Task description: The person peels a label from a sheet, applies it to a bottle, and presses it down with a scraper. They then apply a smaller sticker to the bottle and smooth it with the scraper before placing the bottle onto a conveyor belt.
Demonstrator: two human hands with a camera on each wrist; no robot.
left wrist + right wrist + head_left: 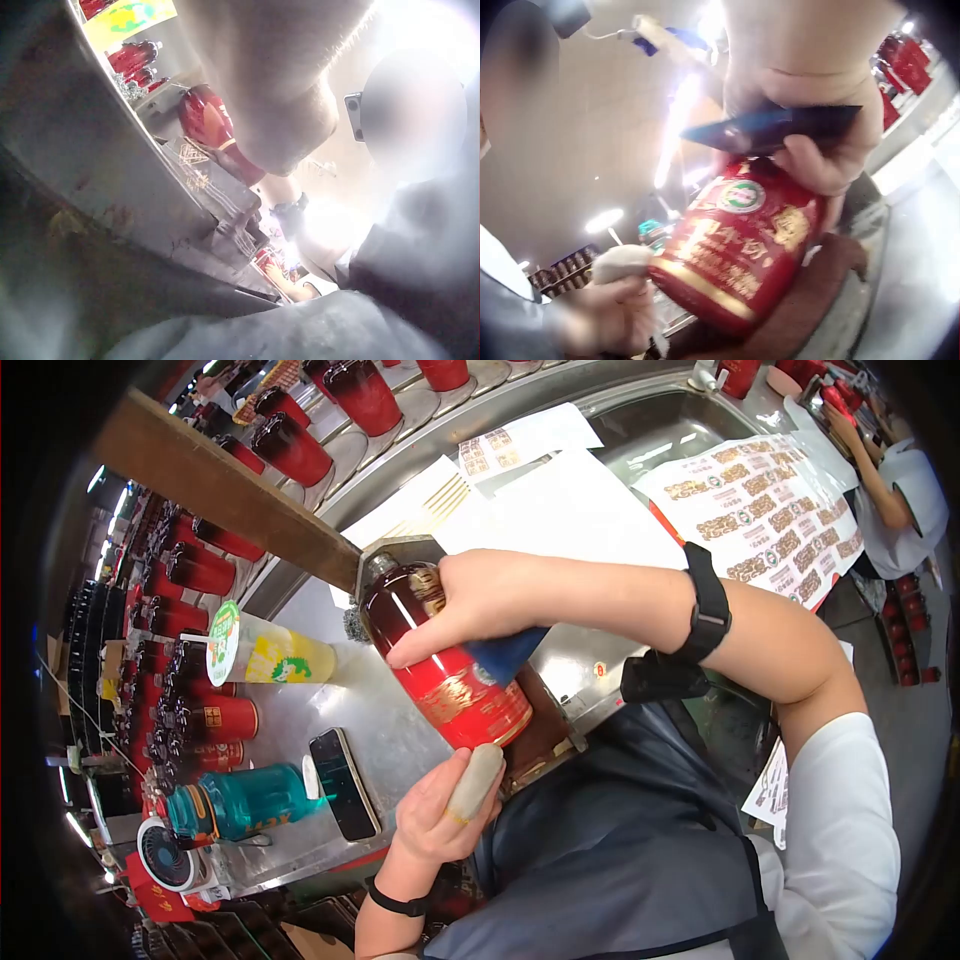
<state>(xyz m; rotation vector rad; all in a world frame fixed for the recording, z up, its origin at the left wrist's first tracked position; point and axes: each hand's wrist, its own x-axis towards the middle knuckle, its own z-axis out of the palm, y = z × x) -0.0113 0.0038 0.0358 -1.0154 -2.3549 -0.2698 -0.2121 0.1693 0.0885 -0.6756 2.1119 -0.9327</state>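
A glossy red bottle [440, 660] with a dark neck and gold lettering lies tilted in front of the person, its neck end toward a wooden beam. The right hand [490, 600] grips its upper body, thumb across the front. A thin dark-blue flat piece [772, 129], like a scraper, is held in the same hand against the bottle. At the base, the left hand [445, 810] holds the bottle's lower edge, one digit wearing a pale finger cover [477, 785]. In the right wrist view, a round green-and-white emblem [740, 196] shows on the bottle. The left wrist view mostly hides the left fingers.
A brown support [535, 720] stands under the bottle. Left on the metal table are a drink cup [290, 658], a phone [345, 785], a teal water bottle [260, 800] and a small fan [170, 855]. Decal sheets [760, 510] lie at right. Many red bottles [290, 450] line the back.
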